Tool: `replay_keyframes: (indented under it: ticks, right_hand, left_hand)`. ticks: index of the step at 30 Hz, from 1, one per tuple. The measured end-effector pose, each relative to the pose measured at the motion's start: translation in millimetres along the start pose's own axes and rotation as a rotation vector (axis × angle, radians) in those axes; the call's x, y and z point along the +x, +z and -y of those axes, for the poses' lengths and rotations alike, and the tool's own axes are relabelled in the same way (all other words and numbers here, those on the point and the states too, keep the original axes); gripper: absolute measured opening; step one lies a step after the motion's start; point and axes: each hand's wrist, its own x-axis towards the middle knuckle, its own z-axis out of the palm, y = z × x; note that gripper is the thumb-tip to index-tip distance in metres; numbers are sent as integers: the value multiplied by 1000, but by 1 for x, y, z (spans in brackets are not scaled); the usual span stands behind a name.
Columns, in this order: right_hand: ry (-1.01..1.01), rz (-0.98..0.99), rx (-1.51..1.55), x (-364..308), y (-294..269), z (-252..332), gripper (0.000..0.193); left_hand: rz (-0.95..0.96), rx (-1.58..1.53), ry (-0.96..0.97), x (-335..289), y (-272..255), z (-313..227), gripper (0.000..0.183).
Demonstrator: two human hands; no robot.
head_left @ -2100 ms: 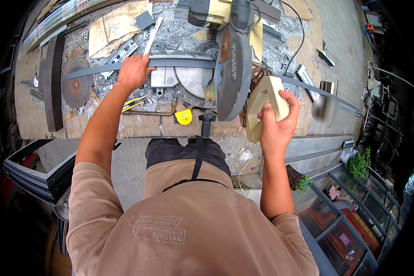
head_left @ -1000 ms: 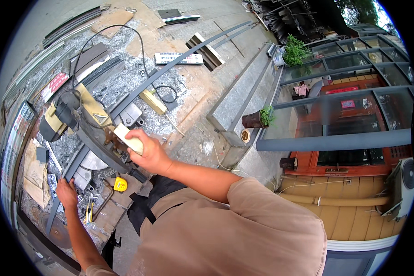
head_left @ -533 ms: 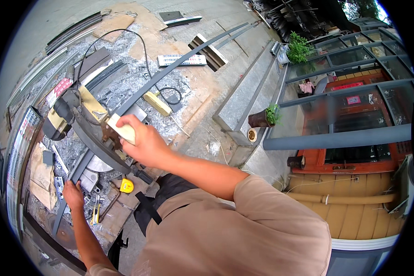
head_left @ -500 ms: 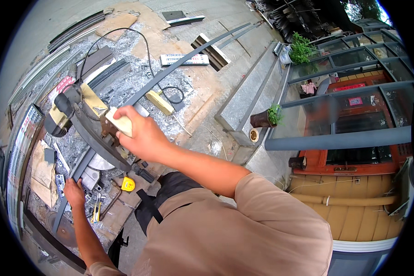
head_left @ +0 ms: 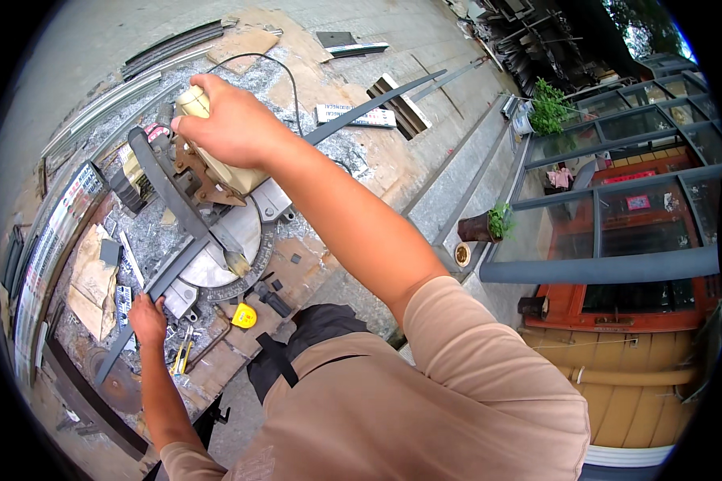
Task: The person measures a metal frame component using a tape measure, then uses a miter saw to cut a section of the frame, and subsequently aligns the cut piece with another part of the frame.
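We can make out dark printing on the white strip (head_left: 355, 117) toward the right side of the worktop (head_left: 317, 260), plus lettering along the wrapped bar (head_left: 62, 220) at its far left corner. Scale on the saw base (head_left: 258, 267), label on the tape measure (head_left: 244, 316)? Way too tiny for us to read.

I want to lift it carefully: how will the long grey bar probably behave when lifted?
The long grey bar probably feels fairly stiff, as no kink shows. Being slim, it may be light for its length. Lifted near one end, it would likely tip, since it reaches past the saw on both sides.
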Motion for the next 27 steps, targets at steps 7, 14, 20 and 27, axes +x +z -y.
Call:
replay_keyframes:
  ticks: [7,14,20,27]
  right_hand:
    - [-150,132,-116,18,-32,-12,72]
    - [189,137,151,-65,-153,-134,61]
    - [232,-720,-888,-136,-187,-246,42]
    - [965,-526,775,-144,-198,-334,25]
  left_hand:
    - [77,46,-71,4,-7,-9,45]
    - [51,-15,-83,3,-5,-18,48]
    - [-5,4,-69,-1,11,1,42]
    - [-6,-26,-34,3,3,-8,34]
